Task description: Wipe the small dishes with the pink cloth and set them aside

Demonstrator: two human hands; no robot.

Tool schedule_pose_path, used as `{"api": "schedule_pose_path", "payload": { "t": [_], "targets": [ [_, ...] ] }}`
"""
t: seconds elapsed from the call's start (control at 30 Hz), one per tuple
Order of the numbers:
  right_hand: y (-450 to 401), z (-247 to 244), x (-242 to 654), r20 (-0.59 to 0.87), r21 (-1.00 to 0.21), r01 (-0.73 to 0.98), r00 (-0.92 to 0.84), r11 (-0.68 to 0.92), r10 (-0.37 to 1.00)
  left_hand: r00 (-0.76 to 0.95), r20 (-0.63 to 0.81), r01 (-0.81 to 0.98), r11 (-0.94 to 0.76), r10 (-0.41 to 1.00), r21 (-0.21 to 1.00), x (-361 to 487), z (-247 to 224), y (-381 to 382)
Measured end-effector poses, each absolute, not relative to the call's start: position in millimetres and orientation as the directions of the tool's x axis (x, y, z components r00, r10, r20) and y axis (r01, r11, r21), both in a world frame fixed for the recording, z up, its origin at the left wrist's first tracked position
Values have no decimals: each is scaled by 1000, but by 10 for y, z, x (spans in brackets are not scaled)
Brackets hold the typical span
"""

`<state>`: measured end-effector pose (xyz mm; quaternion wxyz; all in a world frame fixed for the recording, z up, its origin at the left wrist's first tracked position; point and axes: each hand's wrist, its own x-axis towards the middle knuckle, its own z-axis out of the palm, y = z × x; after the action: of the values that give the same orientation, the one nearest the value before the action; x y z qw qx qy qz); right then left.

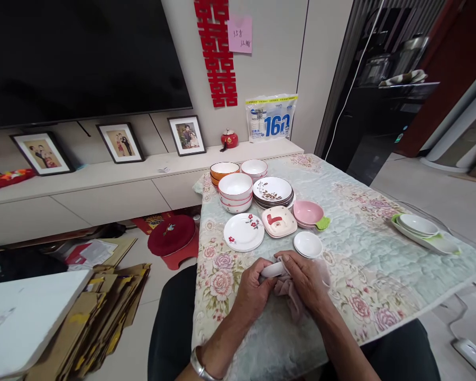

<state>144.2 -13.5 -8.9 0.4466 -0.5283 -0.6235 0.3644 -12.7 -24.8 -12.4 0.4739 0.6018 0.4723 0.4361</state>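
Near the table's front edge, my left hand (254,288) pinches the rim of a small white dish (273,269). My right hand (305,278) presses a dusty-pink cloth (290,296) against the dish's other side. Just beyond my hands lie small white dishes (308,244), a squarish patterned dish (279,221) and flowered white plates (243,232). Farther back are pink bowls with a green leaf handle (308,212), brown-flowered plates (273,189), red-rimmed bowls (235,187), orange bowls (224,168) and pale pink bowls (254,168).
Green-edged dishes (418,225) sit at the right on the flowered tablecloth (360,254). Behind the table runs a low cabinet (103,190) with framed photos, a red pot (229,139) and a plastic pack (271,119). A red stool (172,235) and folded cardboard (99,323) stand left.
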Motion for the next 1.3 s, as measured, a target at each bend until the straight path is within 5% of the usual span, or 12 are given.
{"api": "schedule_pose_path", "payload": {
  "t": [0.73, 1.03, 1.3],
  "targets": [
    [-129, -128, 1432, 240, -877, 421, -32, 231, 970, 177, -58, 80, 44, 983, 996, -145, -47, -213],
    [-92, -30, 1482, 209, -948, 262, 82, 181, 974, 193, -147, -441, 219, 970, 870, 69, 138, -45],
    [225, 253, 1549, 408, -786, 540, 87, 301, 909, 259, -49, -721, 226, 965, 655, 246, 140, 220]
  ]
}}
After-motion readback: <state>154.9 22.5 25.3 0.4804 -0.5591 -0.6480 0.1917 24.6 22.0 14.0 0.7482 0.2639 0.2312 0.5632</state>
